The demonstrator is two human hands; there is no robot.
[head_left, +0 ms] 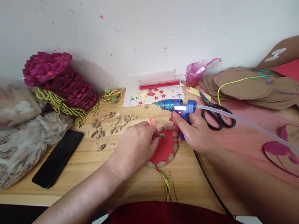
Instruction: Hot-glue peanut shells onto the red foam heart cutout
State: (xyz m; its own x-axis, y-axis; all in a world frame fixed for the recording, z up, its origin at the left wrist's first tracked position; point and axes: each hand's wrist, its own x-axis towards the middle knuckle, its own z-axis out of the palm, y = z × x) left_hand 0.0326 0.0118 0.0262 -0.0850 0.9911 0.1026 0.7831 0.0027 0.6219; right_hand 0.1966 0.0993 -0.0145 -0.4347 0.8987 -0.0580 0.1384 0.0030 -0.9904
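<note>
A red disc (163, 148) rimmed with brown shell-like pieces lies on the wooden table, with yellow-green strings at its lower edge. My right hand (195, 130) is wrapped round a blue glue gun (176, 106), whose nozzle points left above the disc and whose clear glue stick sticks out behind. At the disc's upper left edge is my left hand (135, 146), its fingers pinched together over the rim pieces; whatever they hold is hidden. A small orange loop (152, 121) shows just behind those fingers.
Loose shell pieces (99, 131) lie left, near a black phone (58, 159) and plastic bag (19, 150). Stacked magenta discs (61, 75) stand behind. Star cutouts on white paper (129, 97), black scissors (214, 116), a pink cup (193, 74) and cardboard discs (245, 84) sit farther back.
</note>
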